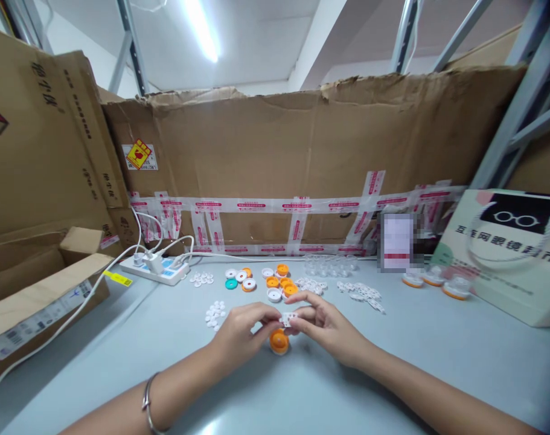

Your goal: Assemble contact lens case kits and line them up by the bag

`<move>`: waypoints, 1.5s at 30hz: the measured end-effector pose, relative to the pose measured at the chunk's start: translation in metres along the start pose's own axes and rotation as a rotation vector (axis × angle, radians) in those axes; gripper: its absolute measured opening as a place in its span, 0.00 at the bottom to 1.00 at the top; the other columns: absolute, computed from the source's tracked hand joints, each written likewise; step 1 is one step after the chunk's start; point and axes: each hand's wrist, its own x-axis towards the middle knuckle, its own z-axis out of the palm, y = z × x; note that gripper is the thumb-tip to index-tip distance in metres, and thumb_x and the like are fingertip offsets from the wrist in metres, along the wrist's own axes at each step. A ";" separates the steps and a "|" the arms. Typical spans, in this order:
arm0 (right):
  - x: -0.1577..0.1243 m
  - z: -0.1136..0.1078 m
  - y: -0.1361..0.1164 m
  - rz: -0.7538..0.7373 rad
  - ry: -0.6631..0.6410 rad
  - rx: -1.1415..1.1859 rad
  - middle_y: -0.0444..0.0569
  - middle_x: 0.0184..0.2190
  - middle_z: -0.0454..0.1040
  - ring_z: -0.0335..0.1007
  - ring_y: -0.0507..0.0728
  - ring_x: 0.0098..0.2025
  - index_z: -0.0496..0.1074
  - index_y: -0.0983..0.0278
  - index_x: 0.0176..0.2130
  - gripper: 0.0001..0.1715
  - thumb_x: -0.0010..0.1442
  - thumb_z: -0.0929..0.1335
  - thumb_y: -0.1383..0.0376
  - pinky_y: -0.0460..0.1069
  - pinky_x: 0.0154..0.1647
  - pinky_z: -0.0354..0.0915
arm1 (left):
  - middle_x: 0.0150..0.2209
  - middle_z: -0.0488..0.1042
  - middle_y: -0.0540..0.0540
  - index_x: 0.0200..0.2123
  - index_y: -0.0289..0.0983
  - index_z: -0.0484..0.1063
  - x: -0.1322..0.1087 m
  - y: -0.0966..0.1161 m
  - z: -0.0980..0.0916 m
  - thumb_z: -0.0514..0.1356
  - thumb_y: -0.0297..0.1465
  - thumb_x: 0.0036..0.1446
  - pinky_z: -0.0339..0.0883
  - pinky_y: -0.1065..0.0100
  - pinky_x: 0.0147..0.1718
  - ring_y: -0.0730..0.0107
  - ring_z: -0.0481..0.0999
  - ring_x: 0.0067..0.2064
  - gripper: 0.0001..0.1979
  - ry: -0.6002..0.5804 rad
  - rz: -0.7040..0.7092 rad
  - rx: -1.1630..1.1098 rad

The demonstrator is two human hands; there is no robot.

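My left hand and my right hand meet over the middle of the grey table. Together their fingertips pinch a small white plastic piece. Right below it an orange round cap rests on the table, against my left fingers. Behind the hands lie several orange and white caps, one teal cap and small white discs. A silver bangle circles my left wrist.
A white power strip with plugged chargers and cables sits at back left beside an open cardboard box. Taped cardboard walls the back. Clear parts and white pieces lie behind; a printed paper bag stands right with several capped pieces before it.
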 end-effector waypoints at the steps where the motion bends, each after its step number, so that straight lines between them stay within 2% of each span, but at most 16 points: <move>1: 0.001 -0.001 0.000 0.022 -0.018 0.011 0.45 0.27 0.77 0.74 0.55 0.34 0.60 0.61 0.42 0.22 0.52 0.68 0.54 0.53 0.41 0.67 | 0.27 0.76 0.46 0.32 0.34 0.72 0.000 0.000 0.000 0.56 0.26 0.54 0.68 0.73 0.30 0.72 0.74 0.28 0.05 -0.001 0.009 0.022; 4: 0.006 -0.020 -0.005 0.002 0.029 -0.076 0.47 0.27 0.76 0.74 0.56 0.33 0.63 0.62 0.40 0.22 0.53 0.65 0.50 0.54 0.40 0.66 | 0.27 0.76 0.46 0.31 0.34 0.71 0.001 -0.002 -0.002 0.56 0.26 0.54 0.68 0.73 0.30 0.72 0.74 0.28 0.04 0.036 -0.039 0.021; 6: 0.010 -0.046 -0.009 -0.071 0.209 -0.259 0.49 0.28 0.76 0.73 0.57 0.33 0.66 0.63 0.36 0.23 0.55 0.60 0.47 0.53 0.38 0.66 | 0.27 0.75 0.47 0.30 0.34 0.71 0.002 -0.003 -0.003 0.56 0.27 0.53 0.68 0.73 0.30 0.72 0.74 0.28 0.04 0.065 -0.109 -0.016; 8: 0.013 -0.079 -0.011 -0.110 0.411 -0.590 0.50 0.28 0.75 0.71 0.58 0.32 0.68 0.63 0.32 0.21 0.56 0.59 0.50 0.52 0.36 0.65 | 0.26 0.75 0.47 0.29 0.34 0.70 0.003 -0.005 -0.006 0.56 0.27 0.53 0.68 0.73 0.30 0.72 0.74 0.28 0.04 0.070 -0.168 -0.056; 9: 0.014 -0.095 -0.010 -0.071 0.439 -0.775 0.50 0.28 0.75 0.70 0.58 0.31 0.68 0.63 0.30 0.20 0.57 0.59 0.51 0.51 0.33 0.64 | 0.26 0.75 0.47 0.29 0.34 0.70 0.003 -0.007 -0.006 0.56 0.27 0.53 0.68 0.72 0.30 0.72 0.74 0.28 0.04 0.066 -0.188 -0.073; 11: 0.016 -0.122 -0.004 0.012 0.409 -1.077 0.50 0.26 0.75 0.69 0.58 0.29 0.70 0.63 0.28 0.18 0.56 0.59 0.55 0.51 0.31 0.63 | 0.25 0.74 0.47 0.29 0.34 0.70 0.003 -0.008 -0.007 0.55 0.27 0.53 0.68 0.72 0.30 0.72 0.75 0.28 0.04 0.055 -0.214 -0.092; 14: 0.018 -0.140 0.011 0.031 0.352 -1.156 0.51 0.32 0.76 0.70 0.59 0.34 0.73 0.62 0.30 0.12 0.52 0.63 0.60 0.51 0.36 0.63 | 0.26 0.74 0.47 0.29 0.34 0.70 0.003 -0.009 -0.007 0.55 0.27 0.53 0.68 0.72 0.31 0.72 0.75 0.29 0.04 0.033 -0.236 -0.098; 19: 0.019 -0.135 0.028 0.021 0.258 -1.183 0.53 0.37 0.74 0.68 0.61 0.43 0.75 0.62 0.36 0.13 0.50 0.64 0.64 0.52 0.46 0.61 | 0.26 0.74 0.47 0.29 0.34 0.69 0.004 -0.007 -0.005 0.55 0.28 0.53 0.68 0.71 0.31 0.71 0.75 0.29 0.05 0.017 -0.239 -0.108; 25: 0.019 -0.123 0.019 -0.005 0.251 -1.161 0.56 0.40 0.72 0.66 0.62 0.44 0.73 0.64 0.38 0.15 0.54 0.63 0.61 0.54 0.47 0.60 | 0.26 0.74 0.47 0.29 0.34 0.70 0.004 -0.006 -0.007 0.56 0.27 0.53 0.67 0.72 0.31 0.72 0.74 0.29 0.04 0.010 -0.234 -0.095; 29: 0.020 -0.100 0.014 0.004 0.143 -0.983 0.50 0.34 0.73 0.68 0.59 0.38 0.73 0.63 0.32 0.14 0.51 0.66 0.56 0.51 0.41 0.62 | 0.27 0.75 0.47 0.29 0.34 0.70 0.004 -0.006 -0.006 0.56 0.27 0.53 0.67 0.72 0.31 0.72 0.74 0.29 0.04 0.008 -0.232 -0.094; 32: 0.021 -0.087 0.017 0.045 0.153 -0.911 0.49 0.31 0.72 0.67 0.58 0.34 0.72 0.63 0.30 0.12 0.46 0.69 0.58 0.51 0.37 0.62 | 0.27 0.75 0.47 0.29 0.34 0.70 0.004 -0.006 -0.006 0.56 0.28 0.52 0.68 0.72 0.31 0.72 0.74 0.29 0.04 0.002 -0.237 -0.090; 35: 0.022 -0.083 0.021 0.040 0.143 -0.877 0.47 0.28 0.72 0.67 0.56 0.32 0.72 0.63 0.25 0.05 0.47 0.68 0.63 0.50 0.36 0.62 | 0.27 0.75 0.47 0.29 0.34 0.70 0.003 -0.005 -0.006 0.56 0.28 0.52 0.68 0.72 0.31 0.71 0.74 0.29 0.04 0.005 -0.234 -0.088; 39: 0.022 -0.084 0.019 0.055 0.161 -0.826 0.48 0.27 0.73 0.67 0.55 0.31 0.71 0.64 0.25 0.08 0.49 0.66 0.62 0.50 0.34 0.63 | 0.27 0.75 0.48 0.29 0.35 0.71 0.003 -0.005 -0.006 0.56 0.28 0.52 0.68 0.71 0.31 0.71 0.74 0.29 0.04 0.009 -0.235 -0.090; 41: 0.021 -0.081 0.014 0.087 0.186 -0.671 0.48 0.26 0.74 0.69 0.55 0.30 0.70 0.65 0.27 0.11 0.51 0.66 0.60 0.49 0.33 0.64 | 0.27 0.75 0.48 0.29 0.35 0.71 0.003 -0.005 -0.007 0.56 0.27 0.52 0.68 0.71 0.31 0.71 0.74 0.29 0.04 0.011 -0.238 -0.087; 45: 0.019 -0.063 0.002 0.174 0.257 -0.108 0.44 0.23 0.74 0.71 0.51 0.28 0.68 0.64 0.29 0.12 0.48 0.70 0.59 0.47 0.33 0.66 | 0.27 0.75 0.48 0.29 0.35 0.71 0.004 -0.006 -0.006 0.57 0.27 0.52 0.68 0.71 0.31 0.71 0.74 0.29 0.04 0.013 -0.241 -0.083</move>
